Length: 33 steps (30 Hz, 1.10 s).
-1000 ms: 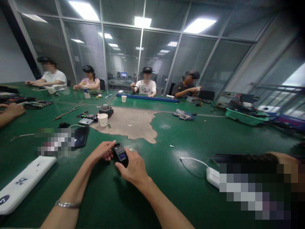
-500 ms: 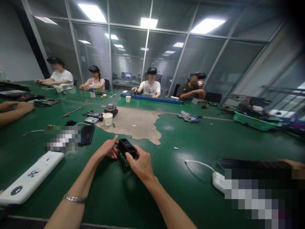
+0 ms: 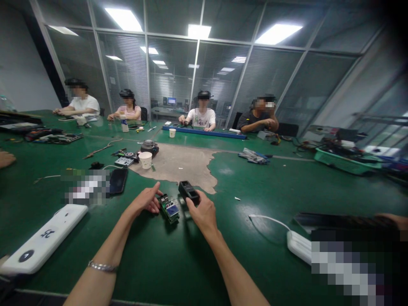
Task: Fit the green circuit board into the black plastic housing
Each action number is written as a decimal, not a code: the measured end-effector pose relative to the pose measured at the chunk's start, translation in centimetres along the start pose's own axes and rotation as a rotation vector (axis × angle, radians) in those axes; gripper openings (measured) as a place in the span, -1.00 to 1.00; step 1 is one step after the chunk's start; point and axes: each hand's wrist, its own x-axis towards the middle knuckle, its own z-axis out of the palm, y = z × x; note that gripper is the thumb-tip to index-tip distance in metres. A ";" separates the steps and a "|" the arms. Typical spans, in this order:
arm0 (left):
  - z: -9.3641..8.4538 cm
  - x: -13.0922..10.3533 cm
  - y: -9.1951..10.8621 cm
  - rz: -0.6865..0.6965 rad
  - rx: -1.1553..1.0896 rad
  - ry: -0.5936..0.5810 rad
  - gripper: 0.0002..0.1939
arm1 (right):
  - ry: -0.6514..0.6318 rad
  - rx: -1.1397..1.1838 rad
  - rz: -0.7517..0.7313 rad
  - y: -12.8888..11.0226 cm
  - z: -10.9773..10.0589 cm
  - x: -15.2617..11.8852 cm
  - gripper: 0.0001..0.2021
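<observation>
1. Working at a wide green table, with a paper cup standing on its tan patch.
2. Facing four co-workers, seated along the far edge, well beyond the cup.
3. Showing a green basket heaped with dark parts, well to the right of the cup.
4. Showing a white bar marked 25, on the near side of the cup and well to its left.
5. Gripping a black cover in the right hand, on the near side of the cup and to its right; closing the thumb along one side and the fingers around the other, with the cover tilted.
6. Holding the left hand loosely half-open, straight on the near side of the cup, with thumb raised and other fingers bent at the left edge of a board; cannot tell whether pinching it or only touching.
7. Showing a dark phone near the cup, to its left and on its near side.
8. Showing the board between both hands, apart from the cover, on the near side of the cup and slightly right, with a small blue screen facing up.
</observation>
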 end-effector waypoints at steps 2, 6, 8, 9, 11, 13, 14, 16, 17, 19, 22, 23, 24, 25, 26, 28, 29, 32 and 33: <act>0.0 0.0 0.0 0.000 0.000 0.001 -0.13 | -0.032 -0.073 0.030 0.3 0.1 0.0 -0.63; 0.0 0.0 0.0 0.015 -0.004 0.000 -0.12 | -0.110 -0.196 0.065 0.6 0.4 -0.2 -0.62; 0.1 0.0 0.0 0.014 -0.001 0.007 -0.12 | -0.124 -0.226 0.049 0.7 0.5 -0.4 -0.60; 0.2 0.0 0.0 0.012 0.002 0.012 -0.12 | -0.118 -0.228 0.026 0.7 0.6 -0.4 -0.56; 0.3 0.0 0.0 0.011 0.010 0.021 -0.12 | -0.080 -0.213 -0.038 0.7 0.7 -0.4 -0.47; 0.3 0.1 -0.1 0.007 0.016 0.030 -0.12 | -0.025 -0.182 -0.098 0.7 0.9 -0.4 -0.40; 0.3 0.2 -0.1 0.010 0.016 0.032 -0.12 | -0.002 -0.165 -0.122 0.7 1.0 -0.4 -0.39; 0.4 0.2 -0.2 0.019 0.014 0.033 -0.13 | 0.029 -0.132 -0.159 0.7 1.1 -0.5 -0.39; 0.4 0.3 -0.2 0.023 0.013 0.033 -0.14 | 0.038 -0.120 -0.173 0.7 1.2 -0.5 -0.40; 0.4 0.3 -0.3 0.030 0.009 0.033 -0.15 | 0.040 -0.109 -0.182 0.8 1.4 -0.6 -0.41; 0.4 0.3 -0.3 0.021 0.008 0.044 -0.13 | 0.019 -0.110 -0.168 1.0 1.8 -0.9 -0.42; 0.4 0.3 -0.2 0.020 0.005 0.046 -0.13 | 0.012 -0.111 -0.162 1.1 1.9 -0.9 -0.41; 0.3 0.3 -0.2 0.018 0.002 0.046 -0.13 | 0.008 -0.110 -0.160 1.1 2.0 -1.0 -0.42; 0.3 0.3 -0.2 0.015 -0.001 0.046 -0.14 | 0.006 -0.108 -0.160 1.2 2.0 -1.0 -0.42; 0.4 0.3 -0.1 0.010 -0.003 0.047 -0.15 | 0.007 -0.101 -0.160 1.2 2.0 -1.0 -0.44; 0.4 0.3 -0.1 -0.003 0.000 0.054 -0.16 | 0.009 -0.073 -0.153 1.1 1.7 -0.9 -0.48; 0.4 0.3 -0.1 -0.008 0.002 0.058 -0.16 | 0.010 -0.047 -0.147 0.9 1.5 -0.8 -0.50; 0.5 0.3 -0.2 -0.005 -0.001 0.065 -0.17 | 0.026 0.078 -0.157 0.0 0.6 -0.7 -0.56; 0.5 0.3 -0.2 -0.001 -0.003 0.063 -0.17 | 0.034 0.127 -0.178 -0.5 0.4 -0.8 -0.56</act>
